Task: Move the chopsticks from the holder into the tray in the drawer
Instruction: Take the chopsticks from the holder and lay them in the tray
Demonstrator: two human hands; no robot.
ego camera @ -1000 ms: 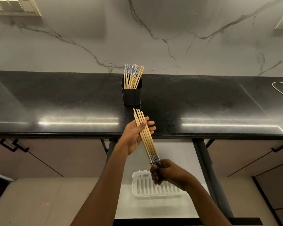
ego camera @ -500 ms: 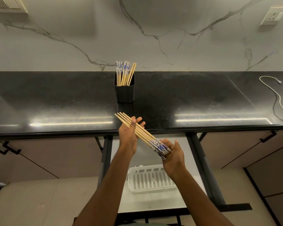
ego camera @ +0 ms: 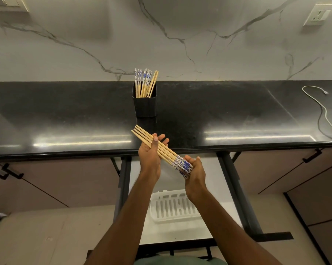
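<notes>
Both hands on chopstick bundle (ego camera: pixel 162 150): left hand (ego camera: pixel 150 155) gripping mid-shafts, right hand (ego camera: pixel 194 172) cupping patterned ends (above white tray (ego camera: pixel 172 209) in open drawer (ego camera: pixel 180 232)).

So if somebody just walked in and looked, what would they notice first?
Probably the bundle of wooden chopsticks with blue-and-white ends, held slanting between the left hand and the right hand at the counter's front edge. Next, the black square holder on the shiny black counter, with more chopsticks standing in it. Below the hands, a white slotted plastic tray sits in the open drawer.
</notes>
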